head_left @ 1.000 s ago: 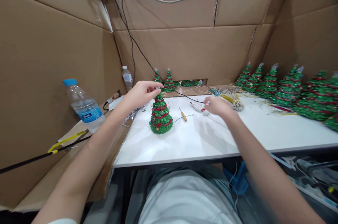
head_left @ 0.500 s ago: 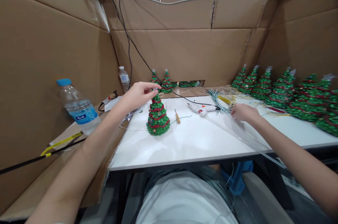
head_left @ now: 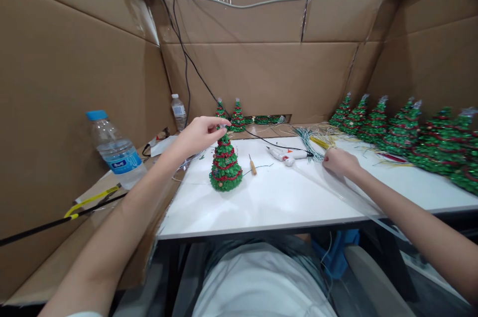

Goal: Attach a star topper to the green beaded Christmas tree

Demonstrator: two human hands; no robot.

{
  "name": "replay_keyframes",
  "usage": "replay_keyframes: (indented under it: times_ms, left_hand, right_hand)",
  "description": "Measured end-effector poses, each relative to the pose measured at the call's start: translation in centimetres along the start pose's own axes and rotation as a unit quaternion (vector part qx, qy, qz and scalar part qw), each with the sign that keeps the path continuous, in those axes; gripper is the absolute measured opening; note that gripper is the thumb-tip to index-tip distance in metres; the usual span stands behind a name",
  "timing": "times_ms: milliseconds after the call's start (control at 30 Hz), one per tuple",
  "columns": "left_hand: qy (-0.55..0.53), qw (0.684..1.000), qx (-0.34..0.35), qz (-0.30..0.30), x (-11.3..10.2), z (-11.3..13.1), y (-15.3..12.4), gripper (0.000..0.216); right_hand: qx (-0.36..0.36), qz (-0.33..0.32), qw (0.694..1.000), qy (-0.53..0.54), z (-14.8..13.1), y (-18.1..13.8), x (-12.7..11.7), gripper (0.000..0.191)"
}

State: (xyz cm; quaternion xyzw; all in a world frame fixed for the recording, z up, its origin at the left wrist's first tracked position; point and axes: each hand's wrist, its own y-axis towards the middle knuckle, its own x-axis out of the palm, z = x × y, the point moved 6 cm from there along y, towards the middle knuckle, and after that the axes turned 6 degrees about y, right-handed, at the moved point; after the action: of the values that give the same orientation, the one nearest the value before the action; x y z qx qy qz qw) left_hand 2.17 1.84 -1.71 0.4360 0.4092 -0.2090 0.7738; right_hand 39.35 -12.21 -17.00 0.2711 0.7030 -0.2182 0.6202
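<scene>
A small green beaded Christmas tree with red garland stands upright on the white table. My left hand pinches its tip between thumb and fingers, covering most of the topper. Farther right, my right hand is closed low over the table, beside a bundle of thin green and white wires. What its fingers hold, if anything, is hidden. A white glue gun lies left of that hand, and an awl with a wooden handle rests just right of the tree.
Several finished trees line the right side, and two small trees stand at the back. Cardboard walls enclose the table. On the left are a large water bottle and a smaller bottle. A black cable hangs across.
My left hand keeps its pinch on the tree's tip. My right hand has shifted very slightly at the wire bundle. The whole view has moved a little.
</scene>
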Motion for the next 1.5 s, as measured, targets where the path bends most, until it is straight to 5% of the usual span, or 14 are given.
replay_keyframes:
  times_ms: [567,867,1033,1200,1367,1500]
  left_hand:
    - [0.009,1.0,0.003,-0.005,0.1,0.2,-0.2,0.041]
    - [0.01,1.0,-0.005,-0.004,0.1,0.6,-0.3,0.04]
    - [0.029,1.0,-0.005,-0.006,0.1,0.5,-0.3,0.04]
    - [0.102,0.995,-0.014,-0.001,-0.1,1.1,-0.7,0.038]
    - [0.169,0.976,0.042,0.129,-1.5,3.8,-1.7,0.033]
    - [0.104,0.955,0.174,0.217,-3.0,7.6,-3.5,0.027]
  right_hand:
    - [-0.031,-0.054,0.998,0.007,0.5,2.4,1.9,0.025]
    - [-0.048,-0.11,0.991,0.057,0.2,0.3,0.7,0.023]
    - [-0.052,-0.132,0.986,0.089,-0.4,-2.5,-2.7,0.026]
    - [-0.118,-0.105,0.979,0.132,-3.1,-7.1,-8.7,0.026]
    - [-0.199,-0.088,0.941,0.258,-5.6,-12.4,-13.7,0.024]
    - [-0.272,-0.116,0.897,0.328,-8.4,-15.0,-15.1,0.023]
